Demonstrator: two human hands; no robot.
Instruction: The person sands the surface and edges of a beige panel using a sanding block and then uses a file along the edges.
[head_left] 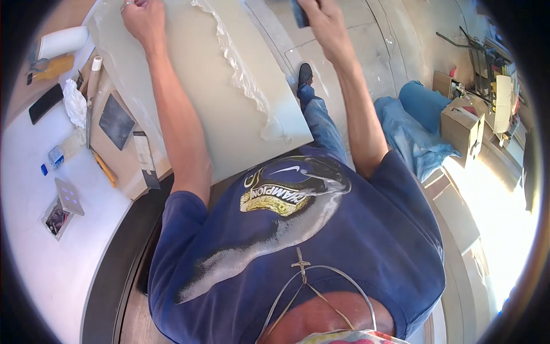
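A large pale flat panel (235, 132) lies in front of me, with a ragged, crinkled translucent strip (232, 60) running down it. Over its far left part is my left hand (140, 20), a ring on one finger. Its fingers are curled closed, and whatever they pinch, if anything, cannot be made out near the top edge. Out past the panel's right side, my right hand (325, 14) grips a dark, flat piece (299, 14). The frame cuts off part of it, so its kind does not show.
At left, a white table (34, 189) carries a phone (46, 104), a dark square sheet (117, 121), a broad scraper (145, 157), a yellow-handled knife (103, 167), a plastic bottle (56, 156) and a white roll (64, 42). Right are blue plastic sheeting (409, 135) and a cardboard box (463, 126).
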